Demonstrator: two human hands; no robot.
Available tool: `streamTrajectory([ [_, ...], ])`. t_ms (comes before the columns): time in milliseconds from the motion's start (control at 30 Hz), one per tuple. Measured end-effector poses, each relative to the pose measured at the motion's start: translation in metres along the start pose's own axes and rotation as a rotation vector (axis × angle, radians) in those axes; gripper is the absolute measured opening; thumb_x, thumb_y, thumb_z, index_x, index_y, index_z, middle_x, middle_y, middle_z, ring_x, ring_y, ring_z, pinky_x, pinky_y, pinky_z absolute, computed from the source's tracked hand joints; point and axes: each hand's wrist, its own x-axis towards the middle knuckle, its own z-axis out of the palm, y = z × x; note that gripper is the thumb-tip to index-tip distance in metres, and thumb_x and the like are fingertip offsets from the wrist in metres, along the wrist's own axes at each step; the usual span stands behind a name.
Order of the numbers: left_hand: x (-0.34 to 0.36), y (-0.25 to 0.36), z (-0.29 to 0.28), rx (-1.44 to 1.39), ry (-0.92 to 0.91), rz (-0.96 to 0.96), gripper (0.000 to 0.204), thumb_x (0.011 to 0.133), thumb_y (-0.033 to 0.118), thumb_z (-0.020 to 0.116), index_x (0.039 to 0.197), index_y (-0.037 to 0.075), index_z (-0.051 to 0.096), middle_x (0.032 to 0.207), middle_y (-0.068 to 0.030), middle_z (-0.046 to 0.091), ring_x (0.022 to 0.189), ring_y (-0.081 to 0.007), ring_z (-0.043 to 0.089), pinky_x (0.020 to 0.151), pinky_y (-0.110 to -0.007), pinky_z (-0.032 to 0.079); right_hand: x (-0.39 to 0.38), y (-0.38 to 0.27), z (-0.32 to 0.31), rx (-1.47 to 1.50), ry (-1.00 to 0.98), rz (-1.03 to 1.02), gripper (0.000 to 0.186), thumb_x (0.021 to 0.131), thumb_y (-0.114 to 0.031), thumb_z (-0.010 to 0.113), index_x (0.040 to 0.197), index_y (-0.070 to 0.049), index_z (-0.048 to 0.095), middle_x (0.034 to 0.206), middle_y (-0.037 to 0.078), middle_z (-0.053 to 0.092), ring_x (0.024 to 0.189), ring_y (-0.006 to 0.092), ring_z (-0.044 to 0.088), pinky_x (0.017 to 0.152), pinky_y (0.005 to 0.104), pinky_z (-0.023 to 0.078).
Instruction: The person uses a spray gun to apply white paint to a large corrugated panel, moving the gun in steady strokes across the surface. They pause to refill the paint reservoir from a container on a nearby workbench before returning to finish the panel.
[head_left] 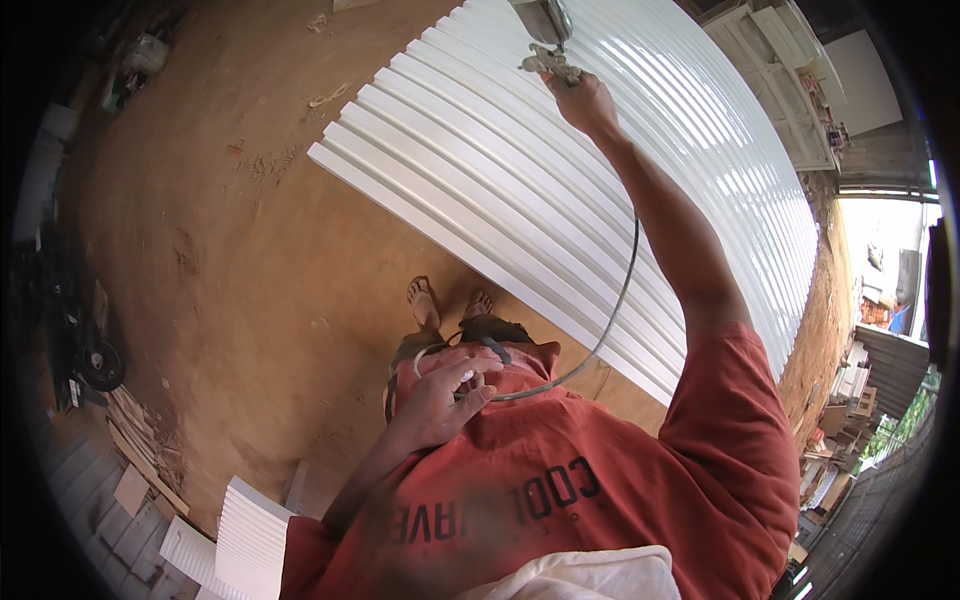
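Observation:
My right hand (586,102) is stretched far forward, its fingers wrapped round the grip of a paint spray gun (550,62). The gun's metal cup (545,18) sits on top and runs out of the upper edge. Beneath it lies a large white ribbed panel (480,170), glossy toward the right. A thin dark hose (622,300) hangs in a curve from my right arm back to my waist. There my left hand (440,400) is closed round the hose, close against my red shirt.
Brown bare ground (260,290) spreads to the left of the panel, and my feet stand by its near edge. A smaller white ribbed piece (250,540) is at the lower left. Wood scraps (835,470) are piled at the right. A dark wheel (101,366) stands at the far left.

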Motion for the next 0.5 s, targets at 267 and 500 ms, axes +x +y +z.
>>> streamTrajectory([
  [267, -0.012, 0.000, -0.017, 0.074, 0.052, -0.025, 0.046, 0.100, 0.039, 0.059, 0.130, 0.004, 0.060, 0.126, -0.0137, 0.063, 0.098, -0.0234, 0.062, 0.090, -0.035, 0.050, 0.029, -0.066, 0.019, 0.048, 0.038, -0.113, 0.056, 0.090, -0.057, 0.060, 0.111, -0.006, 0.071, 0.095, 0.022, 0.071, 0.093, 0.0404, 0.067, 0.082, 0.0481, 0.051],
  [500, -0.001, 0.006, -0.029, -0.005, -0.087, -0.038, 0.044, 0.100, 0.036, 0.060, 0.128, 0.002, 0.060, 0.116, -0.0134, 0.064, 0.093, -0.0226, 0.061, 0.086, -0.034, 0.050, -0.002, -0.037, 0.002, 0.017, 0.031, -0.034, 0.054, 0.090, -0.054, 0.060, 0.115, -0.007, 0.071, 0.101, 0.021, 0.072, 0.100, 0.0403, 0.067, 0.086, 0.0473, 0.051],
])
